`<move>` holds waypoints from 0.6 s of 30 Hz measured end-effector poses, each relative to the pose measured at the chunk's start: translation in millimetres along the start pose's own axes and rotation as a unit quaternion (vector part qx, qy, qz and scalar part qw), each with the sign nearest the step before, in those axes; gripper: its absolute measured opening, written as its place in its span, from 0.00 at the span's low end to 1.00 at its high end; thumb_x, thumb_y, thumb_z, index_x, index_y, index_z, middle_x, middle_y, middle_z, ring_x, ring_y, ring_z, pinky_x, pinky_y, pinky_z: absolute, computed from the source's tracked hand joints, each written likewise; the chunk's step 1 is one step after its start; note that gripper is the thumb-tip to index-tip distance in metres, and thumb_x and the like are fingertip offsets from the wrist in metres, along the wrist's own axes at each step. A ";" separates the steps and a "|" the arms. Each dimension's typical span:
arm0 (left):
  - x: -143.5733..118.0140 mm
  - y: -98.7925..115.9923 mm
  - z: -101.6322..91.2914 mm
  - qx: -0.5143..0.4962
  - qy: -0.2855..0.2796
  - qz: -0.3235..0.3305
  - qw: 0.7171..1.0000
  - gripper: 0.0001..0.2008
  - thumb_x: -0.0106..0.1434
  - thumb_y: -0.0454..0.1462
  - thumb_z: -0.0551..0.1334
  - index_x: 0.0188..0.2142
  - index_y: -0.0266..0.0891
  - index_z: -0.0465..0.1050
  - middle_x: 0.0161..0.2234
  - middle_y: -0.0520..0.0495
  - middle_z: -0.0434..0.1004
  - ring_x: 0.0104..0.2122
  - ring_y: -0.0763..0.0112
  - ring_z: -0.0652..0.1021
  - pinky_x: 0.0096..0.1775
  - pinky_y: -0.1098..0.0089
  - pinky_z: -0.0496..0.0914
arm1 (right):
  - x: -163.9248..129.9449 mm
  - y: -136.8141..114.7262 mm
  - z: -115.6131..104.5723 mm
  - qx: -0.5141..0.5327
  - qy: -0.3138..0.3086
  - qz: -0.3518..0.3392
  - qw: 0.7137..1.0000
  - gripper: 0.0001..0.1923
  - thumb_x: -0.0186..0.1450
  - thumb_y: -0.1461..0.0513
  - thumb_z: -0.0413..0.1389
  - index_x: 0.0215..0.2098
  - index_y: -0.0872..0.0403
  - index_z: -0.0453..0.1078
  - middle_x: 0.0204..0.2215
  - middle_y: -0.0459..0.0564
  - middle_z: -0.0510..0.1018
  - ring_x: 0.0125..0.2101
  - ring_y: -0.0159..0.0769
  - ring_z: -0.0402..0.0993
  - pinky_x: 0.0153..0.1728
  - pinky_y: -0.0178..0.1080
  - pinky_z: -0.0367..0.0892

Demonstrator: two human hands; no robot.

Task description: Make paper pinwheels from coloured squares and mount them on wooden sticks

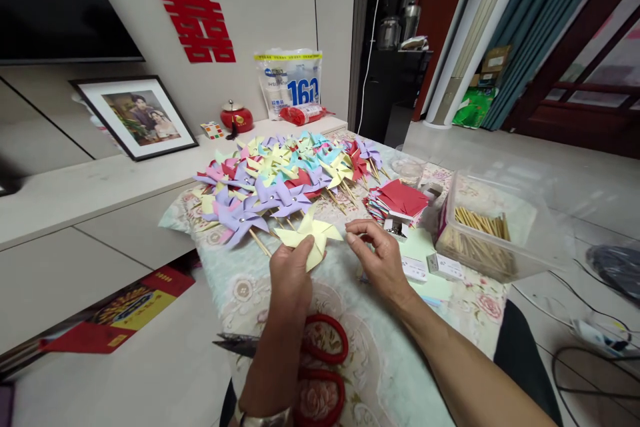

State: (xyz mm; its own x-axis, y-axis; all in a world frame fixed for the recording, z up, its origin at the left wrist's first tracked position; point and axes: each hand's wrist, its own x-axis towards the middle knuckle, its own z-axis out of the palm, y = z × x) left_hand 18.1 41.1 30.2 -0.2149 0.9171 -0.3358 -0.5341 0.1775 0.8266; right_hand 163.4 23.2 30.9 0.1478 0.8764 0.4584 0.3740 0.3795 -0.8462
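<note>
Both hands, left (290, 273) & right (380, 257), pinched a yellow pinwheel (310, 235); clear tub (520, 240) held prob. wooden sticks (480, 235).

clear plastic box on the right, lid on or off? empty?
Lid off, not empty. The plastic box has an open top with no cover showing, and a layer of wooden sticks lies across its bottom, well below the rim.
</note>
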 end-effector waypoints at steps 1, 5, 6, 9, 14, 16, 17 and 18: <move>-0.3 -3.8 5.4 -0.013 -0.004 -0.003 1.000 0.12 0.46 0.34 0.70 0.33 0.34 0.77 0.27 0.48 0.82 0.26 0.68 0.79 0.32 0.70 0.72 | 2.4 0.5 -4.8 -0.029 0.014 -0.011 0.999 0.07 0.67 0.59 0.56 0.37 0.54 0.74 0.36 0.50 0.79 0.36 0.36 0.74 0.38 0.37 0.67; -2.9 -17.9 13.9 -0.023 -0.031 -0.015 0.999 0.13 0.47 0.35 0.69 0.34 0.33 0.76 0.27 0.46 0.82 0.25 0.66 0.80 0.29 0.70 0.71 | 12.3 5.4 -33.0 -0.206 0.058 -0.023 0.977 0.11 0.68 0.59 0.53 0.33 0.55 0.74 0.30 0.50 0.80 0.30 0.36 0.74 0.34 0.36 0.63; -3.4 -19.9 13.3 -0.022 -0.035 -0.016 0.999 0.14 0.47 0.35 0.69 0.35 0.33 0.76 0.27 0.46 0.82 0.25 0.66 0.80 0.29 0.70 0.71 | 14.2 7.4 -40.9 -0.261 0.054 -0.007 0.964 0.11 0.68 0.59 0.53 0.33 0.55 0.75 0.30 0.51 0.81 0.29 0.37 0.75 0.33 0.36 0.62; -4.2 -22.4 9.9 -0.018 -0.053 -0.017 0.998 0.16 0.48 0.36 0.69 0.38 0.33 0.76 0.28 0.46 0.82 0.29 0.63 0.81 0.29 0.70 0.71 | 17.5 13.3 -60.5 -0.432 0.014 0.093 0.897 0.12 0.67 0.60 0.52 0.35 0.54 0.77 0.29 0.54 0.83 0.29 0.42 0.77 0.30 0.37 0.58; -5.3 -23.6 6.9 -0.016 -0.073 -0.018 0.997 0.17 0.49 0.37 0.69 0.40 0.35 0.76 0.31 0.45 0.83 0.32 0.61 0.82 0.31 0.70 0.72 | 19.9 19.9 -71.0 -0.570 -0.059 0.184 0.799 0.16 0.67 0.61 0.49 0.40 0.53 0.79 0.32 0.60 0.84 0.33 0.48 0.80 0.28 0.39 0.56; -6.1 -24.6 6.0 -0.012 -0.073 -0.020 0.997 0.16 0.49 0.37 0.69 0.39 0.35 0.76 0.31 0.45 0.83 0.31 0.61 0.82 0.30 0.70 0.72 | 21.3 20.9 -70.1 -0.579 -0.073 0.184 0.791 0.17 0.68 0.60 0.47 0.43 0.51 0.79 0.33 0.59 0.84 0.34 0.49 0.81 0.28 0.39 0.57; -6.6 -25.0 5.4 -0.009 -0.073 -0.023 0.997 0.16 0.49 0.36 0.69 0.39 0.34 0.76 0.31 0.44 0.83 0.31 0.61 0.82 0.30 0.70 0.72 | 22.2 20.9 -69.3 -0.580 -0.079 0.182 0.790 0.18 0.69 0.60 0.47 0.44 0.50 0.79 0.33 0.58 0.84 0.35 0.49 0.81 0.28 0.39 0.58; -7.1 -25.3 4.7 -0.007 -0.073 -0.026 0.997 0.16 0.49 0.36 0.69 0.39 0.34 0.77 0.30 0.44 0.83 0.30 0.62 0.82 0.30 0.70 0.71 | 23.1 20.5 -68.4 -0.582 -0.085 0.179 0.789 0.18 0.69 0.59 0.47 0.45 0.49 0.79 0.33 0.58 0.85 0.35 0.49 0.81 0.29 0.39 0.59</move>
State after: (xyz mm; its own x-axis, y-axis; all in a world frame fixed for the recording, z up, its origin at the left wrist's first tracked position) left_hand 37.1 31.8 13.8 -0.0661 0.9487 -0.3091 -0.5535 0.2229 0.8025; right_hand 237.1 30.9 42.7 0.3475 0.9300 0.1193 0.9377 -0.3445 -0.0460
